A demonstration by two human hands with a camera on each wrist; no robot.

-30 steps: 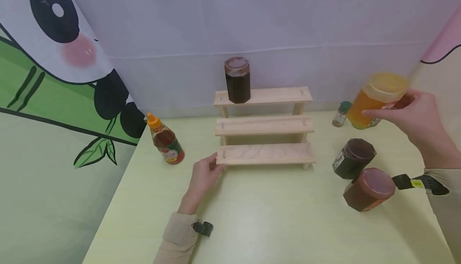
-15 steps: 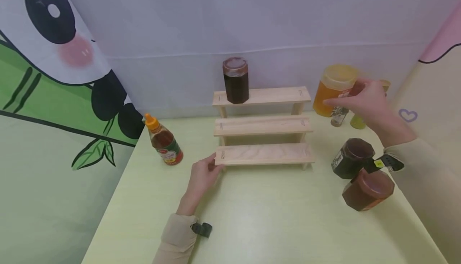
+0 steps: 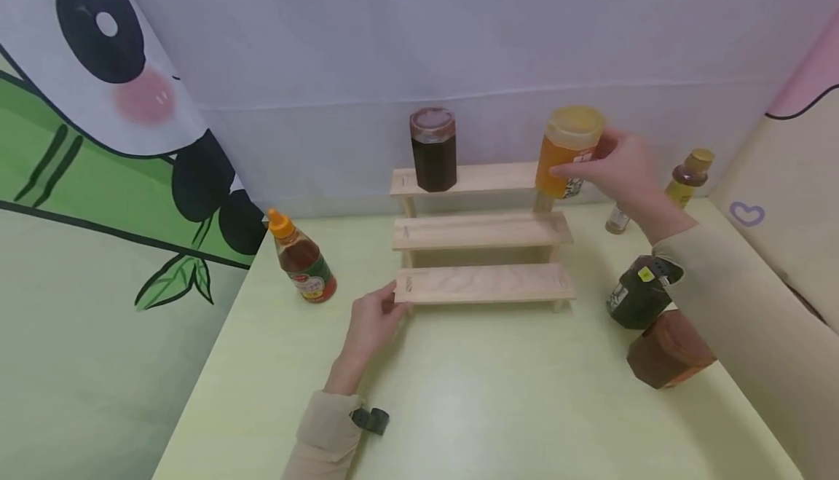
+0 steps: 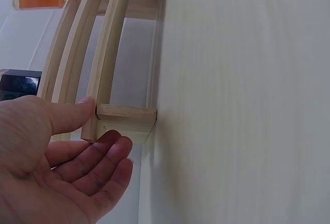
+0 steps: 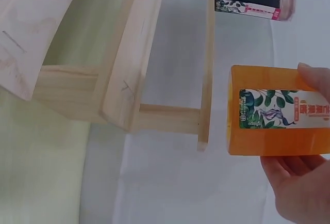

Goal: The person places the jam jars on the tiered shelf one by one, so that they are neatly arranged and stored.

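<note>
A wooden three-step rack (image 3: pixel 485 283) stands against the back cloth. My left hand (image 3: pixel 373 323) pinches the left end of its lowest board, thumb on top and fingers curled beneath in the left wrist view. Held in my right hand (image 3: pixel 625 178) is a jar (image 3: pixel 566 156) of orange contents with a pale yellow lid. It is upright above the right end of the top board; in the right wrist view a small gap separates the jar's base from the board. On that same board, at the left, sits a dark jar (image 3: pixel 434 152).
Left of the rack stands a sauce bottle (image 3: pixel 304 265) with an orange cap. To the right are a dark jar (image 3: pixel 636 298), a reddish-brown jar (image 3: pixel 668 352), a small spice bottle (image 3: pixel 617 220) and a yellow-capped bottle (image 3: pixel 690 174), some partly behind my right arm.
My right hand has carried the orange jar leftward from the table's right side to over the top board. The left hand keeps its hold on the rack.
</note>
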